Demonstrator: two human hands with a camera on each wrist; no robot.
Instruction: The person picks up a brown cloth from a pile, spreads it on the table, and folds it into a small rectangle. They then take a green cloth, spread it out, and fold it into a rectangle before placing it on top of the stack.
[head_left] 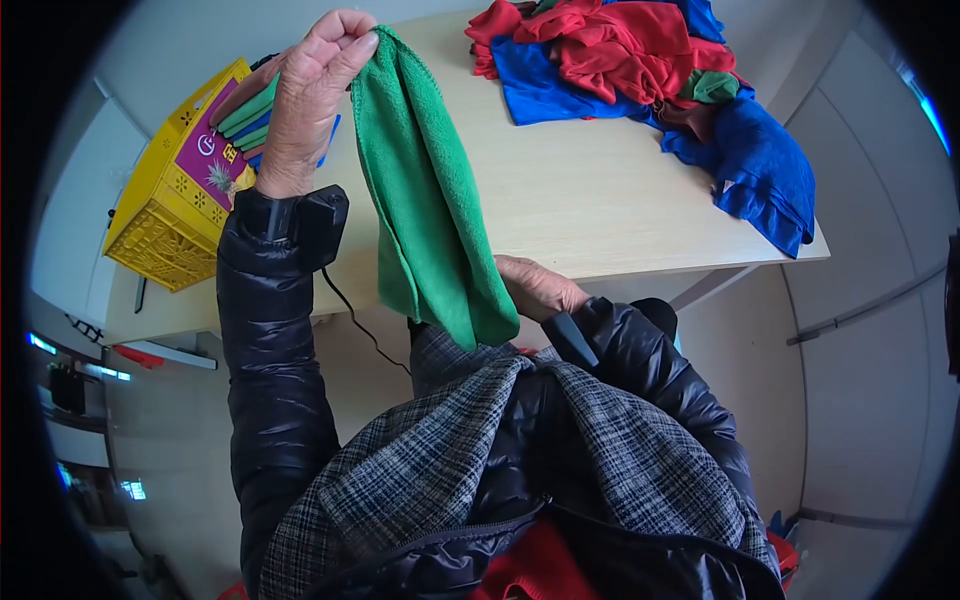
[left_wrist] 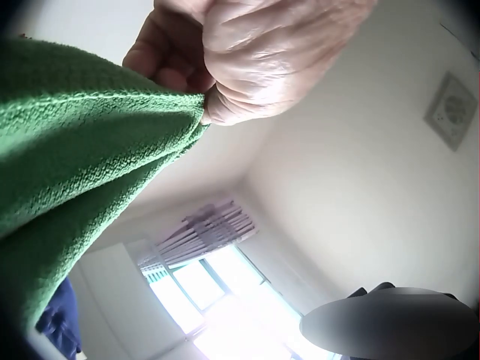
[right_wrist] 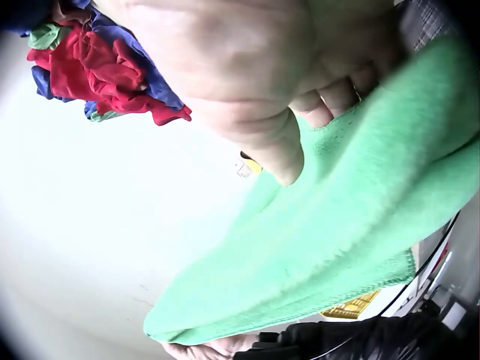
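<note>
Across the tabletop (head_left: 590,200), the biggest thing I have to work around is the heap of rumpled cloths (head_left: 620,60) at the far right, mostly red and blue with a little green showing. Next in size is the yellow basket (head_left: 165,245) at the left end, holding a row of folded cloths (head_left: 250,118). From those two I judge that the step in hand is folding one more piece — the green cloth (head_left: 425,200), which hangs in the air by the near side of the tabletop, well apart from the heap.

My left hand (head_left: 310,110) is raised near the basket, its fingers (left_wrist: 150,52) and thumb clamped on the cloth's top corner. My right hand (head_left: 540,287) sits lower, at the cloth's side: the thumb lies against the fabric and the other fingers meet its edge, but I can't tell whether they pinch it.

The next move, I think, calls for a sure hold low down, then matching the edges — the loose bottom end could easily slip out of line.
</note>
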